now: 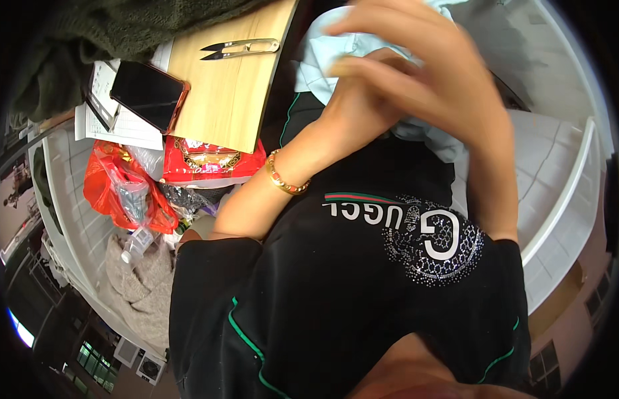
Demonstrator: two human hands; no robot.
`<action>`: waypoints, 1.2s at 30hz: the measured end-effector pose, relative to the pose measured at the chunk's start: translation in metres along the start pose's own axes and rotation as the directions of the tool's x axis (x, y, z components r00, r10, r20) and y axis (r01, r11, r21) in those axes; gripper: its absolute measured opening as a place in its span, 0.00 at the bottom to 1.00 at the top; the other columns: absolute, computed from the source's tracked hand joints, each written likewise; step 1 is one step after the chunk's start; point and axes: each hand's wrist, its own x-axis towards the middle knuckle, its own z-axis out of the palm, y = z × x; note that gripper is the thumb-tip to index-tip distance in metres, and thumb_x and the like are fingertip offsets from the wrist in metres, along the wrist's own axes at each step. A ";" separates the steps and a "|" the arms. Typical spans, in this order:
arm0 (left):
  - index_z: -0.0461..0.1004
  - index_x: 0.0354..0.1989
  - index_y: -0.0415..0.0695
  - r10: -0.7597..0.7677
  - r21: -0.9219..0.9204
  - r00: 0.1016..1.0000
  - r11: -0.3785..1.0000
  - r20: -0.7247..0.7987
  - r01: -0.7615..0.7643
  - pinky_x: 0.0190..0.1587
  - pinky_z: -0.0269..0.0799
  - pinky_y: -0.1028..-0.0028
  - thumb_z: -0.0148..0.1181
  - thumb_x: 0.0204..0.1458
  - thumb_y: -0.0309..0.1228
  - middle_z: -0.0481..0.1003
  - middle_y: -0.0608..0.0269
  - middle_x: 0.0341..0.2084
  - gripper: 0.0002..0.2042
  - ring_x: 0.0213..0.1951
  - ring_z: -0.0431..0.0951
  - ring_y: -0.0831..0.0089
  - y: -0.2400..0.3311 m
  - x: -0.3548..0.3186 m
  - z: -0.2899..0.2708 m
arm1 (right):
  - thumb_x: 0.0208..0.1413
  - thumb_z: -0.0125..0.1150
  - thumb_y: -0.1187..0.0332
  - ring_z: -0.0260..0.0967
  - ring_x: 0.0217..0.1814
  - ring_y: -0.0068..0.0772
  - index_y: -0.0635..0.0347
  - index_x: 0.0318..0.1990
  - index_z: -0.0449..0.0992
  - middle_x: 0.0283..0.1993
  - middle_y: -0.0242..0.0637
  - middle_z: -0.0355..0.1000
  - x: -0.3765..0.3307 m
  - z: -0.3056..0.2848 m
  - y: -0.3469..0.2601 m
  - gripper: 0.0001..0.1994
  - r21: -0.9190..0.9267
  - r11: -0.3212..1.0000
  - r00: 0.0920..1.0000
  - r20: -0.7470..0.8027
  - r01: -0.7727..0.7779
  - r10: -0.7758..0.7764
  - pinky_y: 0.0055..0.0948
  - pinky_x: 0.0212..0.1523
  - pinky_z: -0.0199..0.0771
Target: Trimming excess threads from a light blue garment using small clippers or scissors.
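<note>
Loosely, the right hand [446, 70] arched across the left hand [366, 100], thumb and fingers spread apart; the left one's fingers were hidden, so their grip could not be told. Pale blue cloth [314, 65] lay beneath and beyond both, thread snips [246, 43] to their left.

Right hand [432, 56] in front of left hand [362, 100], blurred, thumb [372, 71] and fingers [366, 20] parted. Left fingertips hidden, so grip's hard to call.
</note>
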 end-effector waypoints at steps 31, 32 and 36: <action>0.78 0.41 0.40 -0.047 -0.158 0.993 0.987 -0.113 0.029 0.35 0.70 0.75 0.65 0.46 0.20 0.78 0.61 0.38 0.12 0.35 0.74 0.75 -0.036 -0.006 0.005 | 0.49 0.61 0.70 0.76 0.39 0.27 0.58 0.47 0.83 0.41 0.40 0.80 0.046 0.051 0.018 0.17 0.400 0.801 0.895 0.226 -0.445 0.384 0.29 0.42 0.73; 0.80 0.40 0.41 -0.073 -0.125 0.986 0.991 -0.152 0.054 0.32 0.67 0.78 0.65 0.44 0.20 0.77 0.63 0.39 0.13 0.32 0.72 0.78 -0.026 -0.001 0.003 | 0.54 0.67 0.73 0.72 0.36 0.22 0.71 0.55 0.75 0.35 0.32 0.76 0.030 0.032 0.026 0.21 0.905 0.255 0.896 0.230 -0.341 0.381 0.20 0.35 0.71; 0.80 0.43 0.44 0.030 -0.103 0.988 0.994 -0.155 -0.046 0.33 0.68 0.77 0.64 0.43 0.19 0.75 0.65 0.41 0.16 0.34 0.71 0.76 -0.020 0.002 0.001 | 0.57 0.66 0.71 0.71 0.34 0.20 0.70 0.59 0.72 0.42 0.36 0.77 -0.022 -0.041 0.044 0.23 0.996 0.000 0.896 0.083 -0.093 0.437 0.18 0.33 0.69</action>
